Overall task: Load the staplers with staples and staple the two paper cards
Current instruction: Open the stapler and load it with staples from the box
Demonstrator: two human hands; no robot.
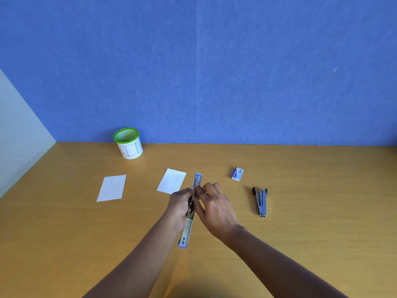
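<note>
**Loading the first stapler, staples going into the open track**

Both hands work one stapler (pixel 189 214), swung fully open and held just above the table (pixel 300 244), near the middle. Left hand (pixel 179 206) wraps its hinge area from the left side, gripping it. Right hand (pixel 216 206) pinches with thumb and forefinger at the upper half of the track, fingertips (pixel 198 189) touching the metal. Judged: this is the load step, staples being seated or pushed along the channel.

Second stapler (pixel 261 202) lies to the right, partly open, untouched. Staple box (pixel 237 174) sits behind it, near. Two paper cards lie flat and apart: one card (pixel 112 188) at left, the other card (pixel 171 181) just behind the left hand, its near corner covered by the fingers. Neither looks stapled. Green-rimmed cup (pixel 129 144) stands at the back by the wall.

Next move, as a guess: settle the strip flat in the channel, then fold the stapler shut till it latches; needs straight alignment or the strip jams.

Hard to tell: whether the right fingers really hold a staple strip, too small and covered. Track contents hidden by both hands. Whether the box is open: unclear. Writing on the cup unreadable.
</note>
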